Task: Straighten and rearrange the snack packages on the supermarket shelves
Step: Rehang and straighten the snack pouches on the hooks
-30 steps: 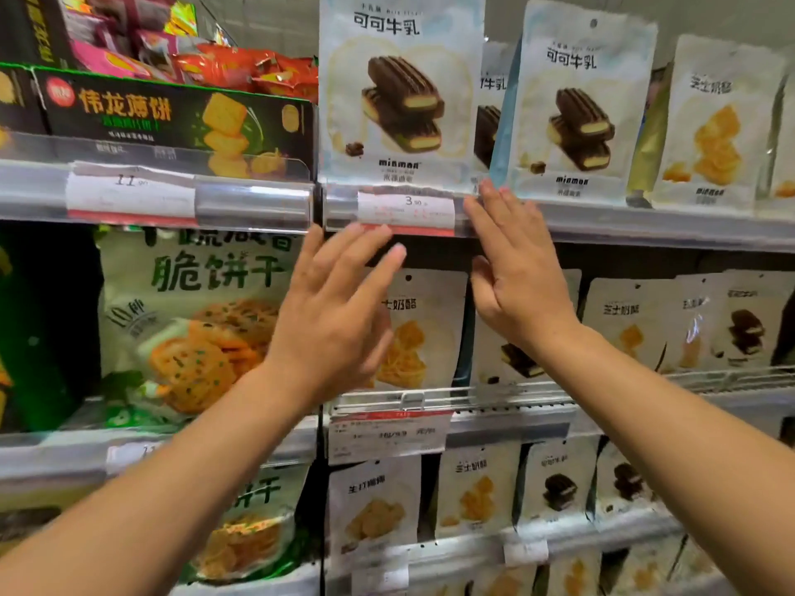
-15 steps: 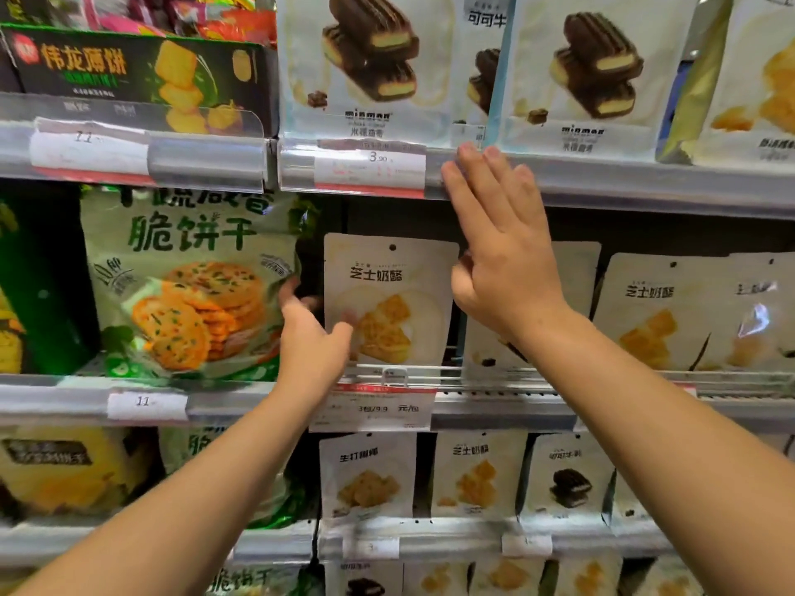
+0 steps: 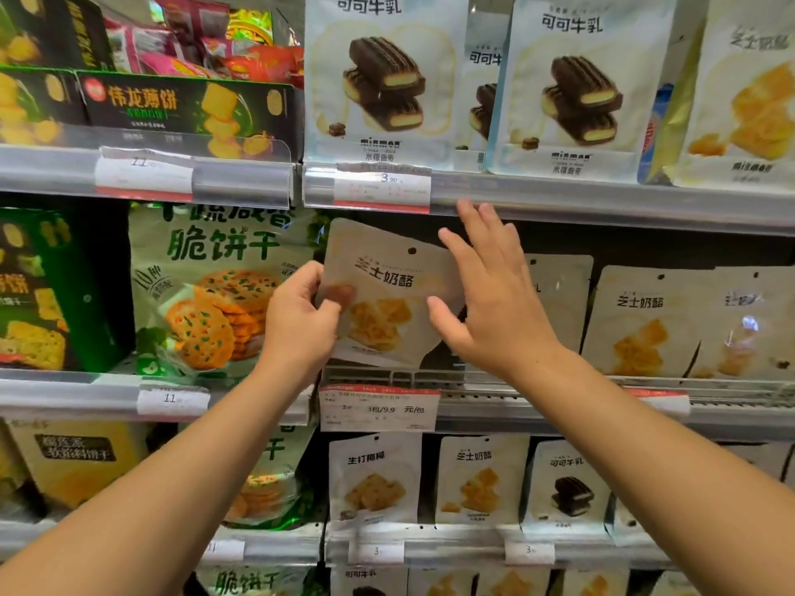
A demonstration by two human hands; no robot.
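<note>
My left hand (image 3: 301, 320) pinching left edge of beige cheese-cracker pouch (image 3: 387, 294), thumb on front face. Pouch sitting at centre of view, tilting clockwise, bottom lifting above wire rail (image 3: 559, 380) of middle shelf. My right hand (image 3: 494, 303) staying open, fingers spreading, palm lying against pouch's right edge, fingertips pointing toward 12 o'clock, just under upper shelf edge (image 3: 602, 200). Green cracker bag (image 3: 223, 290) standing at 9 o'clock of pouch; matching beige pouches (image 3: 636, 320) standing at 3 o'clock. Price tag (image 3: 378, 408) hanging at 6 o'clock.
</note>
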